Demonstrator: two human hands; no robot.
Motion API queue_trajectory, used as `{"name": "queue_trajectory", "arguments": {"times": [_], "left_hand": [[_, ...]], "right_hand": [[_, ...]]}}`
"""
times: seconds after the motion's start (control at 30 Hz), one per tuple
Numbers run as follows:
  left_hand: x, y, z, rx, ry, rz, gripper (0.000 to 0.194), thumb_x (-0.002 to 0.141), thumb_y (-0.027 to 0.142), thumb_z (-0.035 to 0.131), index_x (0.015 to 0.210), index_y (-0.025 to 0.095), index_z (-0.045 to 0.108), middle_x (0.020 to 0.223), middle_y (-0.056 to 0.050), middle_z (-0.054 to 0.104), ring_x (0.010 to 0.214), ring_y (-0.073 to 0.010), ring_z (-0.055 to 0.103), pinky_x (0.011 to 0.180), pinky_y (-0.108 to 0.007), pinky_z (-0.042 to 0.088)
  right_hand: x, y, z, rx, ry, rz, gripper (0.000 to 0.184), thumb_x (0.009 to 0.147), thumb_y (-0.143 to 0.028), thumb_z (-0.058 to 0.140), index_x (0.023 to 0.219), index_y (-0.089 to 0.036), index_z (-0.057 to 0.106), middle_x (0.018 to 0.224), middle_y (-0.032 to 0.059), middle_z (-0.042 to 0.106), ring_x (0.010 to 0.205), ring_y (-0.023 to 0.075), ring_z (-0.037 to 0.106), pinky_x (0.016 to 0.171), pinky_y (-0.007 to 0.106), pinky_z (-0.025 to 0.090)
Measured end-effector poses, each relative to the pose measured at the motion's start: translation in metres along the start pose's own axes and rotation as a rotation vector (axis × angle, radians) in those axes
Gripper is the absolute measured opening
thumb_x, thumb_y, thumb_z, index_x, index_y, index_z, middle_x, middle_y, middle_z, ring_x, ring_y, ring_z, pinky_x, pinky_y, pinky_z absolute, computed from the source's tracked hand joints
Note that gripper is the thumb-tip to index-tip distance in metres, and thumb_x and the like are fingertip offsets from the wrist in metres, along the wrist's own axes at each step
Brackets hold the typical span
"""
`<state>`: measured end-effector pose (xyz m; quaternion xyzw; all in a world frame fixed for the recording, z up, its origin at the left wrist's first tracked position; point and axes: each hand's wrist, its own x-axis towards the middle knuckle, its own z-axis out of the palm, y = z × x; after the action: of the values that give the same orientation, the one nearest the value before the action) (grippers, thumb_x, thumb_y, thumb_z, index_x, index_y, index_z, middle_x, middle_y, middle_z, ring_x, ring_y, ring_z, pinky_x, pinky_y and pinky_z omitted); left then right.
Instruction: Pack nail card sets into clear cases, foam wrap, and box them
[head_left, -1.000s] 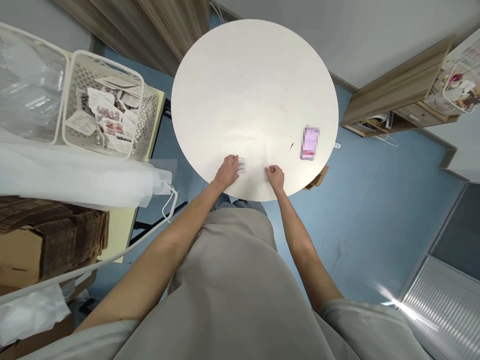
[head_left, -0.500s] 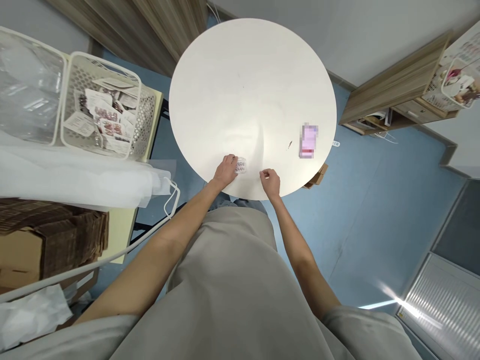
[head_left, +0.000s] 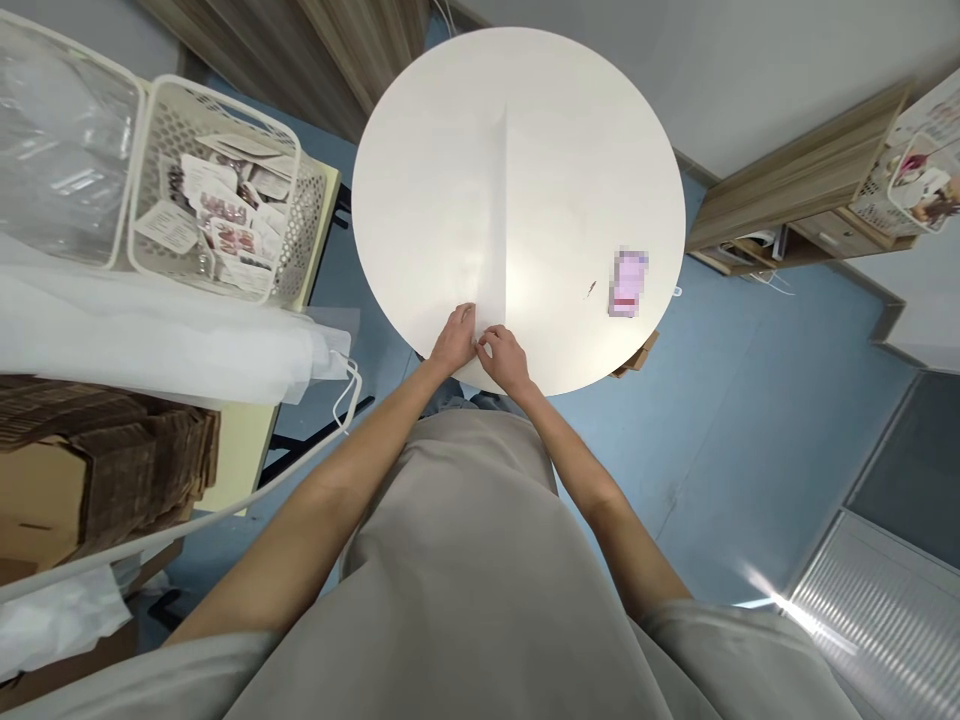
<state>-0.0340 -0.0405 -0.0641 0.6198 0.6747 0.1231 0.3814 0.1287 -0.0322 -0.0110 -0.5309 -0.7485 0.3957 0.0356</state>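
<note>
Both hands meet over the near edge of a round white table (head_left: 427, 160). My left hand (head_left: 454, 342) has its fingers curled in, with the tips turned toward the right hand. Close against it, my right hand (head_left: 505, 358) is closed in a pinch, thumb and forefinger at the left hand's fingertips. A tiny pale bit shows between the fingers; what it belongs to is hidden. The small clear pack from the earlier frame does not show now. Above the hands, a faint greyish upright band runs up the tabletop.
A blurred pink item (head_left: 628, 284) lies at the table's right, near a small dark mark (head_left: 592, 289). On the left are a white basket (head_left: 289, 240) of packets, a clear plastic-filled bin, a white film roll (head_left: 150, 340) and folded cardboard (head_left: 142, 470).
My right hand has moved left to meet my left hand. The small clear pack with reddish pieces beside my left fingers has gone from sight. The view has shifted slightly.
</note>
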Motion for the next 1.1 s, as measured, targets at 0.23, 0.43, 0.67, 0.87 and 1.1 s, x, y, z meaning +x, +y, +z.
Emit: {"name": "queue_trajectory", "arguments": {"times": [0.23, 0.43, 0.67, 0.87, 1.1], "left_hand": [[-0.013, -0.003, -0.002, -0.398, 0.073, -0.376, 0.045, 0.104, 0.018, 0.039, 0.14, 0.015, 0.064, 0.133, -0.014, 0.076, 0.108, -0.0221, 0.077, 0.103, -0.038, 0.06], [-0.006, 0.005, 0.001, -0.336, 0.061, -0.487, 0.032, 0.101, 0.042, 0.063, 0.118, 0.018, 0.075, 0.121, -0.012, 0.081, 0.114, -0.0275, 0.075, 0.101, -0.036, 0.057], [0.005, 0.001, -0.001, -0.27, 0.004, -0.527, 0.026, 0.101, 0.035, 0.061, 0.106, 0.02, 0.081, 0.111, -0.01, 0.084, 0.107, -0.0281, 0.075, 0.097, -0.036, 0.056], [0.006, 0.013, -0.003, -0.194, -0.015, -0.557, 0.024, 0.103, 0.031, 0.058, 0.103, 0.019, 0.078, 0.112, -0.013, 0.082, 0.111, -0.0314, 0.073, 0.096, -0.039, 0.055], [0.002, 0.022, -0.002, -0.107, 0.005, -0.619, 0.019, 0.104, 0.032, 0.055, 0.104, 0.022, 0.071, 0.108, -0.015, 0.078, 0.107, -0.0362, 0.072, 0.092, -0.047, 0.056]], "right_hand": [[0.004, -0.001, 0.011, -0.071, -0.076, 0.02, 0.013, 0.108, -0.024, 0.062, 0.107, -0.021, 0.075, 0.129, 0.0124, 0.065, 0.119, 0.029, 0.061, 0.094, 0.039, 0.056], [0.003, -0.007, 0.02, -0.189, -0.141, 0.042, 0.019, 0.111, -0.023, 0.057, 0.113, -0.021, 0.076, 0.131, 0.0132, 0.064, 0.121, 0.0283, 0.06, 0.093, 0.038, 0.057], [0.008, 0.002, 0.006, -0.128, -0.034, 0.099, 0.022, 0.111, -0.029, 0.057, 0.12, -0.02, 0.074, 0.132, 0.0127, 0.067, 0.125, 0.0281, 0.063, 0.099, 0.037, 0.056], [0.027, 0.028, -0.012, -0.045, 0.064, 0.332, 0.031, 0.109, -0.036, 0.061, 0.131, -0.016, 0.069, 0.132, 0.0162, 0.071, 0.119, 0.029, 0.069, 0.099, 0.04, 0.057], [0.04, 0.036, -0.005, 0.067, -0.046, 0.457, 0.027, 0.106, -0.043, 0.065, 0.117, -0.02, 0.071, 0.116, 0.0116, 0.078, 0.109, 0.0272, 0.074, 0.095, 0.037, 0.056]]}}
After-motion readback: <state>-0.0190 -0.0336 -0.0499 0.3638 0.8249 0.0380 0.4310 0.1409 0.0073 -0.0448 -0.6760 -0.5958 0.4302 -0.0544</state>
